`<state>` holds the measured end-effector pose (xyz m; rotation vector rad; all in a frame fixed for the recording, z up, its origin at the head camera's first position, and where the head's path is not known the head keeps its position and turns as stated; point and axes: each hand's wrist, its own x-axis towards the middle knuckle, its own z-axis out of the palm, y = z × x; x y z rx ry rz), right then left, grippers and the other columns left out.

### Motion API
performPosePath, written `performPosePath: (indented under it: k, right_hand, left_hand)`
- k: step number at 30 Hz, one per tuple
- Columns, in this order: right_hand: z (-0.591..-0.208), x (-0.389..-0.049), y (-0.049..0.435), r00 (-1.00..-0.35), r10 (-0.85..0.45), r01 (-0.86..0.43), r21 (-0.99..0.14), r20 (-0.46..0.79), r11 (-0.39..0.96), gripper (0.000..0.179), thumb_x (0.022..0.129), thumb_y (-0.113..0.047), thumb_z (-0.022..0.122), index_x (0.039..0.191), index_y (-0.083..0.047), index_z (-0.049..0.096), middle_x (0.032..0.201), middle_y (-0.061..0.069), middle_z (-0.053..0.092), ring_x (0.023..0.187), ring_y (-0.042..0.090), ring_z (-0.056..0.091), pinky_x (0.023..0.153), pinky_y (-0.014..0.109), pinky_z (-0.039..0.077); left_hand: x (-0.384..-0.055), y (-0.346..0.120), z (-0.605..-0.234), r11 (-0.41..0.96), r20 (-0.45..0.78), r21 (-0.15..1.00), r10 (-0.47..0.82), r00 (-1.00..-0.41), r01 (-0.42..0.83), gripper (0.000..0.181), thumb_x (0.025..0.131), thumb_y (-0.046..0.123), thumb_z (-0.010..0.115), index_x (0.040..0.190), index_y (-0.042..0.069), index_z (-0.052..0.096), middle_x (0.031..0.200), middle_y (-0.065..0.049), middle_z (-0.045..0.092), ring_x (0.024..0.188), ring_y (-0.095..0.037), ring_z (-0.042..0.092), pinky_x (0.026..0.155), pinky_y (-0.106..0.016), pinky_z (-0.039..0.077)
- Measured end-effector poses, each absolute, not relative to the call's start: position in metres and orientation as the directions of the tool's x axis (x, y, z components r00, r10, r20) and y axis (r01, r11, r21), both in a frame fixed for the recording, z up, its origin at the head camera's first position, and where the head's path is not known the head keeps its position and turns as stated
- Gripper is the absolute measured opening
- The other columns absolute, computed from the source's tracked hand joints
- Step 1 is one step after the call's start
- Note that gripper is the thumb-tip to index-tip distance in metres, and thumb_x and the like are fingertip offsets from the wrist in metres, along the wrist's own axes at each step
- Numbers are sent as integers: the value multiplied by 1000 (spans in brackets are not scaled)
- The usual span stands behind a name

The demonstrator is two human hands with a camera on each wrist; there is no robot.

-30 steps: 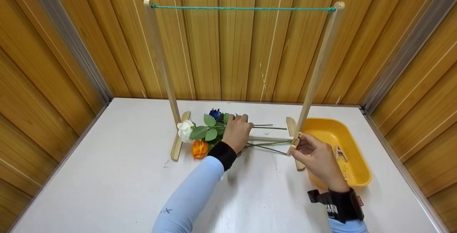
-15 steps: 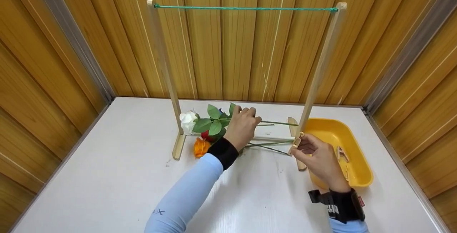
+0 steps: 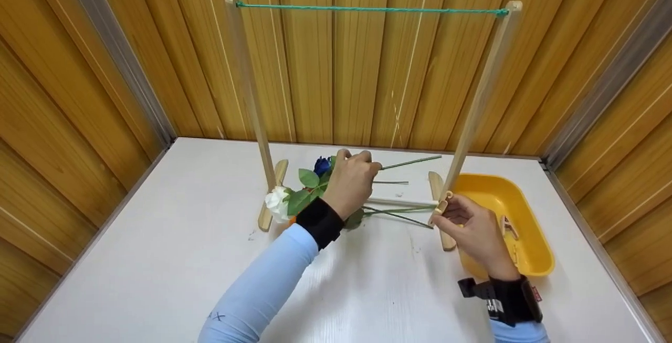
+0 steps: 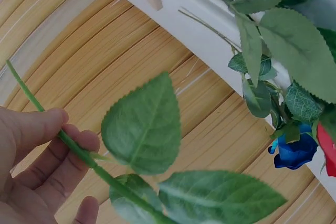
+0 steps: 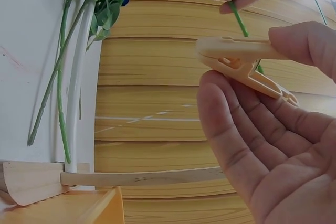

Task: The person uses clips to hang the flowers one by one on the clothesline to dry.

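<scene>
My left hand (image 3: 350, 184) pinches the green stem (image 4: 79, 152) of a white rose (image 3: 277, 202) between thumb and fingers. The stem is lifted, slanting up to the right, and large leaves (image 4: 142, 124) grow along it. In the head view my left hand hides the middle of the flower. At the right post, my right hand (image 3: 475, 230) holds a beige clothespin (image 5: 236, 59) between thumb and fingers. Lower, on the white table, lie a blue rose (image 4: 295, 148), a red rose (image 4: 328, 150) and an orange one mostly hidden by my left wrist.
A wooden frame has a left post (image 3: 252, 91), a right post (image 3: 485, 91) and a green cord (image 3: 367, 9) tied across the top. A white rod (image 3: 401, 203) joins its feet. More clothespins (image 3: 509, 227) lie in the yellow tray (image 3: 541, 248) at right.
My left hand has lifted the white rose's stem off the others, its stem end swinging up and back. The right hand stays by the right post with the clothespin. The head view shifted slightly.
</scene>
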<state>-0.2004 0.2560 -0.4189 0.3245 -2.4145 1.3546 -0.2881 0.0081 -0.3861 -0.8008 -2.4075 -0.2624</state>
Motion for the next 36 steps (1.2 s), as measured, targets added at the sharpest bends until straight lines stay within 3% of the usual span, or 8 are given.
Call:
performPosePath:
  k: [5, 16, 23, 36]
  right_hand:
    - [-410, -203, 256, -908, -33, -368, -760, 417, 535, 22, 86, -2, 82, 105, 1, 71, 93, 10, 74, 80, 3, 66, 74, 12, 53]
    - [-375, -217, 250, -909, -106, -385, -715, 403, 584, 20, 90, -3, 78, 108, 1, 70, 95, 11, 75, 81, 6, 67, 74, 12, 53]
    - [-346, -227, 245, -861, -156, -475, -657, 483, 585, 14, 90, -3, 78, 102, -2, 70, 92, 8, 75, 78, 4, 66, 73, 12, 52]
    - [-305, -261, 225, -815, -260, -564, -608, 517, 559, 18, 90, 0, 76, 107, 2, 70, 95, 11, 75, 78, 2, 65, 70, 13, 51]
  left_hand:
    - [-287, 0, -378, 773, 588, 122, 449, -673, 622, 14, 96, 3, 70, 94, 11, 80, 87, -4, 72, 83, -20, 70, 87, -46, 45]
    - [-284, -11, -365, 726, 643, 237, 381, -665, 645, 12, 97, 3, 68, 98, 7, 79, 93, -7, 74, 87, -22, 71, 91, -47, 45]
    - [-285, -19, -358, 706, 677, 263, 350, -647, 657, 12, 95, 2, 71, 103, 3, 79, 94, -9, 76, 89, -24, 72, 89, -47, 47]
    - [-289, -39, -345, 675, 708, 354, 259, -657, 647, 6, 94, 2, 72, 95, 2, 77, 87, -10, 73, 81, -26, 71, 78, -44, 48]
